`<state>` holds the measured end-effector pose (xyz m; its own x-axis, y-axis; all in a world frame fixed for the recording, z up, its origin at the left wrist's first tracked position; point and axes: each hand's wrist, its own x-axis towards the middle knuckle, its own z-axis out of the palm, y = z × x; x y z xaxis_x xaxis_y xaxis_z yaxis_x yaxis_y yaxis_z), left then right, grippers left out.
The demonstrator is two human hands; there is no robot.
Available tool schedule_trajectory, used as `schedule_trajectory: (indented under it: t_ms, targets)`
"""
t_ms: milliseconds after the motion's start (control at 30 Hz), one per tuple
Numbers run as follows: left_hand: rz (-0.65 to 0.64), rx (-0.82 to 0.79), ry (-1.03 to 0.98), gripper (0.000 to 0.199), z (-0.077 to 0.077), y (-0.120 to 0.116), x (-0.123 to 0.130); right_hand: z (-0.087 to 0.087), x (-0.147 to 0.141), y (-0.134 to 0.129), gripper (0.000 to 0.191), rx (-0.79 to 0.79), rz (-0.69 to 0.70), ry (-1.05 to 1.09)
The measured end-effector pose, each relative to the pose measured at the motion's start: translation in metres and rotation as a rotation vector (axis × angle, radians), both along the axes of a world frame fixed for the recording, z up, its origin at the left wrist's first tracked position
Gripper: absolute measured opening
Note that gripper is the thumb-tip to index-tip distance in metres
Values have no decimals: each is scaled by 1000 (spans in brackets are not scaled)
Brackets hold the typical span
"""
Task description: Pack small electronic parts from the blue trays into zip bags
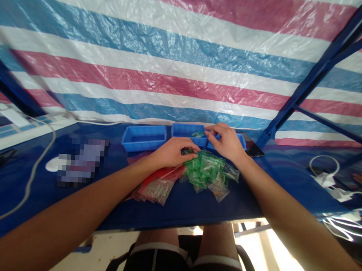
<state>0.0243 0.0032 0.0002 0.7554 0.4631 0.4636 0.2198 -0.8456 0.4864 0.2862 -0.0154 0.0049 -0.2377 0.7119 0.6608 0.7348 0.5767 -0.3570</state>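
Your left hand (172, 152) pinching dark bag (186, 151) above green bags (205, 169); right hand (226, 142) over blue bin (187, 129), fingertips near green bag (198, 133); hands apart; grip bags by edge.

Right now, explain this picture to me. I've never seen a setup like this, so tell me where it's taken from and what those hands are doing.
This picture comes from a camera worn on a person's head, looking down at their own bare hands. There is no machine. On the dark blue table covering lie a heap of small green plastic bags, a heap of red plastic bags and three blue plastic bins. The left hand is just above the green heap. The right hand is over the bins, beside a small green bag. I cannot tell whether either hand grips anything.
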Motion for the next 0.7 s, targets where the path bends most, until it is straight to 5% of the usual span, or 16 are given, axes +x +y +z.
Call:
schedule_trajectory:
  t_ms: [167,400,567,700]
  targets:
    - [26,65,-112,19,5,-4,-1,8,-4,-9,32,-21,9,120]
    - [162,224,-372,18,10,-10,-3,6,-15,-15,38,-270,274,302]
    - [215,149,-399,25,9,-13,-2,-5,-24,-13,55,-603,407,549]
    - [187,-13,-388,40,4,-9,-2,-7,-27,-11,44,-614,398,624]
